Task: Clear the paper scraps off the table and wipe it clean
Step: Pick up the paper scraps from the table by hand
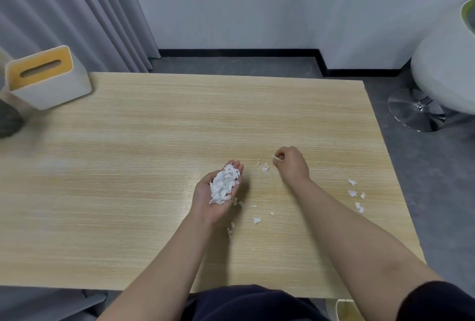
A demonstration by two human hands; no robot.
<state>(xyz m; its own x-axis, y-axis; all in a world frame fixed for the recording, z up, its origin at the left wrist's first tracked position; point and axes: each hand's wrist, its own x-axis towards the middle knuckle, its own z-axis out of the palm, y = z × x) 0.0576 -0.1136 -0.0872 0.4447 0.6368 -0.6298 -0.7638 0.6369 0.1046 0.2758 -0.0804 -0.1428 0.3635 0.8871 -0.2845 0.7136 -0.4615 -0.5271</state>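
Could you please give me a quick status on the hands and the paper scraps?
Left hand cupped, carrying scrap pile. Right hand pinching a scrap. Loose scraps remain near table right edge. Nothing obstructing.

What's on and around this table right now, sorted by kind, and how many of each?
Hands: 2, left hand cupping a scrap pile, right hand pinching a scrap
Tissue box: 1
Table: 1
Chair: 1
Scrap pile: 1
Loose scraps on the table: too small to count exactly
Total without loose scraps: 6

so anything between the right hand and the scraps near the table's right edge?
Nothing visible. The right hand pinches a scrap mid-table; bare table lies between it and the edge scraps.
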